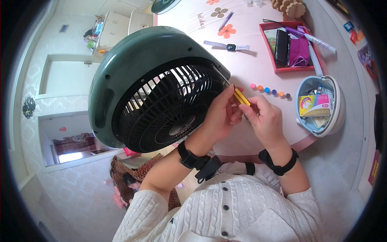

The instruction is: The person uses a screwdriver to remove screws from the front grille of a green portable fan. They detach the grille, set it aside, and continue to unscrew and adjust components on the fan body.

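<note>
A large dark green fan with a black slatted grille stands tilted on the table before me. My right hand pinches the yellow handle of a screwdriver at its end. Closer to the fan, my left hand has its thumb and fingers closed around the front of the screwdriver, by the shaft. The thin metal shaft reaches to the fan's right rim, its tip at or beside a hole there. Whether the tip sits on a screw is too small to tell.
Right of my hands, a row of several small coloured pieces lies on the table. Behind them are a watch and a pen. A red tray with pouches and a blue-white basket with boxes stand at the right.
</note>
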`<control>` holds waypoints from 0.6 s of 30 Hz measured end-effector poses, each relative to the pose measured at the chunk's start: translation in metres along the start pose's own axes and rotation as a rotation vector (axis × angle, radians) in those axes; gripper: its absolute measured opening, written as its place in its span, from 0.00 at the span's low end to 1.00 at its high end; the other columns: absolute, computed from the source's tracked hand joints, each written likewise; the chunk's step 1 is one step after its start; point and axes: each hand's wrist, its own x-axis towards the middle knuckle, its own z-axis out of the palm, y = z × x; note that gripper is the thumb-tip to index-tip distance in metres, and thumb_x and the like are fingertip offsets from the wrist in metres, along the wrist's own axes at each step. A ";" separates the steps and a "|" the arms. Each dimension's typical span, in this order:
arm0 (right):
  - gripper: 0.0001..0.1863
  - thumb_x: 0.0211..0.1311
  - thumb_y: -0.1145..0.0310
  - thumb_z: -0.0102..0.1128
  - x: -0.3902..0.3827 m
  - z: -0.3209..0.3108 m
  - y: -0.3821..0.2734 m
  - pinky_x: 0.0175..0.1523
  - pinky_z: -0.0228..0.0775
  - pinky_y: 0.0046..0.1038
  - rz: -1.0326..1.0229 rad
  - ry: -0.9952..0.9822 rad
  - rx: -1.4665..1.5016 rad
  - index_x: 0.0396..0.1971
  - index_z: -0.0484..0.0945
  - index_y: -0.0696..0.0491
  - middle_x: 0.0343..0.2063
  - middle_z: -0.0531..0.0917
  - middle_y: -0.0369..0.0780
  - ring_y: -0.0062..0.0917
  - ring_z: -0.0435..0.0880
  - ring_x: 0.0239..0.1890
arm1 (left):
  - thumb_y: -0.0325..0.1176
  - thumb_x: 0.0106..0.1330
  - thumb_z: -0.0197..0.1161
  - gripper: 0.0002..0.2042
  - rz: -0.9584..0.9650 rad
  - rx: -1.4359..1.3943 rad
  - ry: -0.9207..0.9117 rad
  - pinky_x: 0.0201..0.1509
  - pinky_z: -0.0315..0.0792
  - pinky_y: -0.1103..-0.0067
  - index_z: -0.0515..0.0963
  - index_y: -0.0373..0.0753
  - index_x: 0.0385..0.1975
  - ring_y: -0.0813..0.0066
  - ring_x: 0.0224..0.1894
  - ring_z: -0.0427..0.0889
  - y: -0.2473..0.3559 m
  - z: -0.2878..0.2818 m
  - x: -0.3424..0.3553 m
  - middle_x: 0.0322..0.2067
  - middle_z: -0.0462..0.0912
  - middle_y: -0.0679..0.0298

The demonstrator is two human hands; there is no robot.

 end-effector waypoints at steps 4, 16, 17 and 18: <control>0.17 0.63 0.54 0.59 0.001 -0.001 -0.002 0.24 0.68 0.34 0.095 -0.065 0.034 0.25 0.74 0.53 0.15 0.77 0.41 0.36 0.79 0.18 | 0.43 0.72 0.52 0.14 0.051 -0.008 0.002 0.17 0.54 0.88 0.75 0.42 0.47 0.88 0.15 0.61 -0.001 0.002 -0.002 0.24 0.71 0.74; 0.22 0.67 0.53 0.52 0.005 -0.002 -0.015 0.26 0.70 0.31 0.372 -0.185 0.465 0.21 0.72 0.55 0.15 0.81 0.41 0.33 0.82 0.21 | 0.47 0.73 0.49 0.16 0.063 0.046 -0.007 0.19 0.53 0.87 0.75 0.40 0.41 0.86 0.15 0.61 -0.004 0.004 0.001 0.20 0.72 0.72; 0.22 0.67 0.52 0.53 0.006 -0.004 -0.015 0.27 0.70 0.31 0.379 -0.201 0.495 0.21 0.72 0.55 0.16 0.81 0.41 0.33 0.83 0.21 | 0.46 0.73 0.48 0.16 0.055 0.026 -0.033 0.19 0.53 0.87 0.75 0.40 0.42 0.86 0.15 0.61 -0.003 0.004 0.001 0.21 0.72 0.71; 0.22 0.67 0.52 0.53 0.006 -0.005 -0.015 0.27 0.70 0.31 0.359 -0.206 0.527 0.22 0.72 0.55 0.17 0.81 0.42 0.33 0.83 0.21 | 0.46 0.74 0.48 0.16 0.066 0.035 -0.052 0.19 0.53 0.87 0.75 0.40 0.43 0.86 0.15 0.60 -0.003 0.004 0.001 0.21 0.73 0.71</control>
